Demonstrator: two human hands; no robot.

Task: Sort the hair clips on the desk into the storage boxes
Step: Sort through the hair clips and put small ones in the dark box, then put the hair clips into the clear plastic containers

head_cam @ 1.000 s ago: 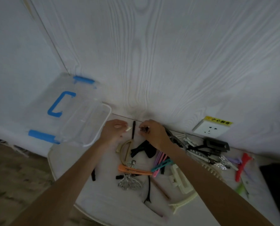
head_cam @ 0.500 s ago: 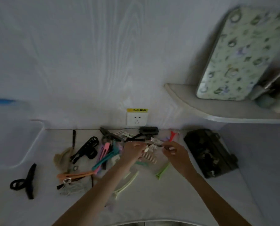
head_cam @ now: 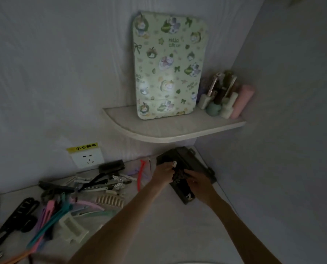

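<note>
A dark storage box [head_cam: 194,160] lies open at the desk's back right corner. Both my hands meet over it. My left hand [head_cam: 163,173] and my right hand [head_cam: 198,181] pinch a small dark, glinting hair clip [head_cam: 179,176] between them, just above the box's inside. Left of the hands lies the pile of loose hair clips [head_cam: 99,185]: silver snap clips, a beige toothed claw clip [head_cam: 110,201], a red clip [head_cam: 139,174], pink and teal long clips [head_cam: 51,216], a white claw clip [head_cam: 73,228] and black clips [head_cam: 15,214].
The white desk [head_cam: 158,239] meets walls at the back and right. A corner shelf [head_cam: 168,137] hangs just above the box, carrying a green patterned board [head_cam: 170,67] and several bottles [head_cam: 225,98]. A wall socket [head_cam: 87,158] sits behind the pile.
My view swung right, away from the clear blue-handled box. Both hands lifted a glinting clip from the pile's right side and carried it right, over the dark box.
</note>
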